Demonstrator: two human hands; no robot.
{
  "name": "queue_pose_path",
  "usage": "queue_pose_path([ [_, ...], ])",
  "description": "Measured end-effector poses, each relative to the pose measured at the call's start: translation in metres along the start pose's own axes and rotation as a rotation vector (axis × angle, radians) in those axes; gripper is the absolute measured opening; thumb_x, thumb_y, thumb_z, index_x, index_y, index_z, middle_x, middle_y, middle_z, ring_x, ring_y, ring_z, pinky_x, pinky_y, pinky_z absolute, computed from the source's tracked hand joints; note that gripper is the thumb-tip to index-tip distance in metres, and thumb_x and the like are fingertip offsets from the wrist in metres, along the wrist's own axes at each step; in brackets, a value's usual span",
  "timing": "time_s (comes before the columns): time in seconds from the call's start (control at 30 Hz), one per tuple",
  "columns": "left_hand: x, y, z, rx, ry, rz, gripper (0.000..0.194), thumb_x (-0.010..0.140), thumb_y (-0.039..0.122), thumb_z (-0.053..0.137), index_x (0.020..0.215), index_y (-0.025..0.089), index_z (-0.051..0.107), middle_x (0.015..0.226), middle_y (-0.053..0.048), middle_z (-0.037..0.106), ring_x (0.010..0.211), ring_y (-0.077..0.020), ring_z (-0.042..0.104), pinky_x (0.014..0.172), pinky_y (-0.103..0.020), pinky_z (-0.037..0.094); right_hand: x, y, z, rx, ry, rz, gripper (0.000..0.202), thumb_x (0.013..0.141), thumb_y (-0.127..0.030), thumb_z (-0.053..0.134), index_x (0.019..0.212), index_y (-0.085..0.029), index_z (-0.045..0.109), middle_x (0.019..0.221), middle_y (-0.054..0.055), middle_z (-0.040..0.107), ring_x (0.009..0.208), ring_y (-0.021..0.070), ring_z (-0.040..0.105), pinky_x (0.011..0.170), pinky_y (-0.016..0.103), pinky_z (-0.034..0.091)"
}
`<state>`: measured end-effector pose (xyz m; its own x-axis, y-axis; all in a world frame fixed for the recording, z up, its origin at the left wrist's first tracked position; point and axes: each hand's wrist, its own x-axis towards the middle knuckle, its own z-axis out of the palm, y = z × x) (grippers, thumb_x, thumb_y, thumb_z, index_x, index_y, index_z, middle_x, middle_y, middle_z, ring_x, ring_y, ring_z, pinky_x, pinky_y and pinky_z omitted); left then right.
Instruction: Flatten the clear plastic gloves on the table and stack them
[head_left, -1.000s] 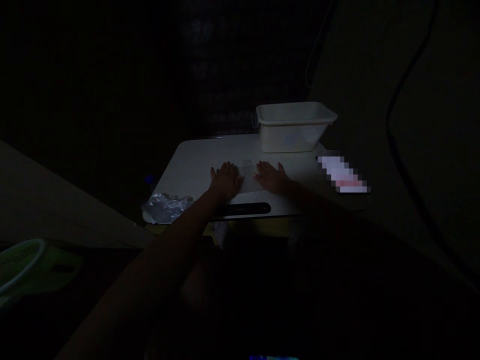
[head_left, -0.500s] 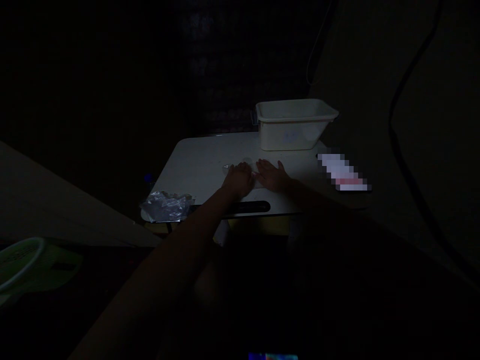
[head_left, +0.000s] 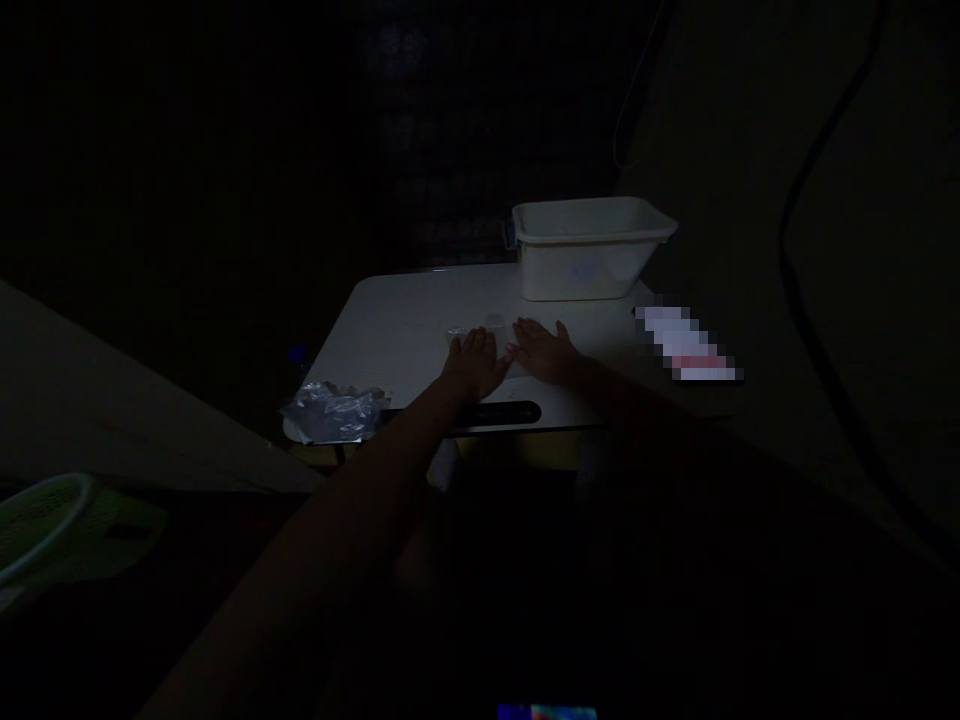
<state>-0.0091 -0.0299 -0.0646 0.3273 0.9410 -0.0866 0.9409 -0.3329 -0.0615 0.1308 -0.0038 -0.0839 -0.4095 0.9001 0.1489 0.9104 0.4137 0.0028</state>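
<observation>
A thin, clear piece that looks like plastic film or a small bag (head_left: 496,325) lies on the white table (head_left: 409,310). Over its left part rests my left hand (head_left: 478,365), fingers stretched out and laid flat. My right hand (head_left: 546,352) lies palm down on its right side, with fingers extended and the thumb apart. The two hands are close together, their near edges almost meeting. Most of the clear piece is hidden under them, and the dim light blurs its outline.
A white plastic tub (head_left: 577,270) stands at the table's back right. Crumpled clear plastic (head_left: 334,412) lies at the front left corner, near a blue bottle cap (head_left: 297,354). A pixelated phone-like object (head_left: 686,345) is at the right. A green basket (head_left: 112,535) sits lower left.
My left hand has slid slightly down and left, its fingers spreading more, so more of the clear piece shows. My right hand has hardly moved.
</observation>
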Motion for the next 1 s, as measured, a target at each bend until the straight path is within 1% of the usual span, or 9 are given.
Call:
queue_pose_path([
  [0.2, -0.0015, 0.0006, -0.0019, -0.001, -0.002, -0.064, 0.063, 0.081, 0.046, 0.003, 0.128, 0.007, 0.016, 0.135, -0.014, 0.015, 0.123, -0.0248, 0.009, 0.096, -0.045, 0.013, -0.0003, -0.0003, -0.0007, 0.01, -0.007, 0.005, 0.052, 0.082, -0.04, 0.015, 0.124, -0.013, 0.03, 0.132, 0.011, 0.028, 0.12, 0.0226, 0.023, 0.092, 0.053, 0.018],
  [0.33, -0.0027, -0.0021, -0.0008, -0.028, 0.01, -0.12, 0.067, 0.08, 0.049, 0.0, 0.128, 0.004, 0.016, 0.134, -0.017, 0.015, 0.123, -0.0273, 0.01, 0.094, -0.047, 0.014, -0.0017, -0.0011, -0.0033, 0.016, -0.01, 0.002, 0.052, 0.082, -0.04, 0.015, 0.124, -0.011, 0.03, 0.132, 0.011, 0.026, 0.12, 0.0224, 0.023, 0.092, 0.054, 0.018],
  [0.43, -0.004, -0.0054, 0.0001, -0.012, 0.011, -0.14, 0.067, 0.08, 0.049, 0.001, 0.128, 0.005, 0.016, 0.134, -0.017, 0.015, 0.122, -0.0281, 0.01, 0.093, -0.049, 0.015, -0.0022, -0.0011, -0.0039, 0.024, -0.015, -0.003, 0.052, 0.083, -0.04, 0.015, 0.124, -0.011, 0.029, 0.132, 0.012, 0.026, 0.12, 0.0225, 0.023, 0.092, 0.054, 0.018],
  [0.63, -0.0054, -0.0087, 0.0003, 0.005, 0.011, -0.136, 0.067, 0.079, 0.051, 0.002, 0.128, 0.007, 0.015, 0.134, -0.016, 0.015, 0.122, -0.0281, 0.01, 0.092, -0.05, 0.016, -0.0031, -0.0007, -0.0038, 0.033, 0.004, -0.012, 0.052, 0.083, -0.04, 0.014, 0.123, -0.011, 0.03, 0.132, 0.012, 0.027, 0.12, 0.0223, 0.024, 0.092, 0.054, 0.017],
  [0.77, -0.0055, -0.0078, -0.0005, 0.012, -0.002, -0.146, 0.067, 0.079, 0.051, 0.003, 0.129, 0.008, 0.015, 0.135, -0.015, 0.016, 0.123, -0.0278, 0.009, 0.092, -0.049, 0.016, -0.0029, -0.0003, -0.0042, 0.04, -0.011, -0.002, 0.052, 0.083, -0.04, 0.015, 0.123, -0.011, 0.03, 0.132, 0.012, 0.028, 0.12, 0.0226, 0.024, 0.092, 0.055, 0.018],
  [0.9, -0.005, -0.0074, 0.0003, 0.012, 0.007, -0.146, 0.067, 0.078, 0.052, 0.002, 0.129, 0.009, 0.016, 0.135, -0.014, 0.016, 0.123, -0.0277, 0.009, 0.092, -0.049, 0.016, -0.0023, 0.0014, -0.0028, 0.011, -0.01, -0.002, 0.052, 0.083, -0.041, 0.014, 0.124, -0.014, 0.029, 0.132, 0.01, 0.027, 0.12, 0.0225, 0.023, 0.093, 0.052, 0.019],
  [1.0, -0.0042, -0.0075, 0.0012, 0.012, 0.012, -0.146, 0.068, 0.078, 0.052, 0.001, 0.129, 0.009, 0.016, 0.135, -0.014, 0.016, 0.123, -0.028, 0.009, 0.092, -0.05, 0.015, -0.0031, 0.0054, -0.0008, -0.001, -0.012, 0.026, 0.052, 0.083, -0.041, 0.014, 0.124, -0.015, 0.029, 0.132, 0.009, 0.027, 0.121, 0.0222, 0.022, 0.093, 0.052, 0.019],
])
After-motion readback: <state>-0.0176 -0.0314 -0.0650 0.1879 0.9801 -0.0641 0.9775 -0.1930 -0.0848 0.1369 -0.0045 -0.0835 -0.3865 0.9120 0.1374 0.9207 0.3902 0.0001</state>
